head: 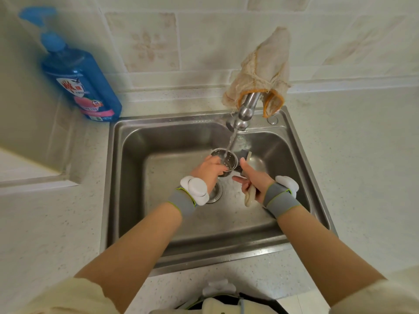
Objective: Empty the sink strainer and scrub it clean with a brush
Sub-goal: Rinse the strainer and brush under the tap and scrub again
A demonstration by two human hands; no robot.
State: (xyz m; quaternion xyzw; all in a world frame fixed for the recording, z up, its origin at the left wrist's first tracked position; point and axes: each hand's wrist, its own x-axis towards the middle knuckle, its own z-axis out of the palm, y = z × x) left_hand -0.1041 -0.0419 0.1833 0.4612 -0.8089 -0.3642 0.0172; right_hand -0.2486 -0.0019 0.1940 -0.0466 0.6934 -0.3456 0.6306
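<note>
My left hand grips a perforated steel sink strainer, tilted with its mouth up under a thin stream of running water from the faucet. Held in my right hand is a brush with a pale handle, its dark bristles pressed against the strainer's right side. Both hands are over the middle of the steel sink. The open drain hole shows just below my left wrist.
A blue pump bottle of soap stands on the counter at the sink's back left corner. A beige cloth hangs over the faucet. Pale speckled counter surrounds the sink, with a tiled wall behind.
</note>
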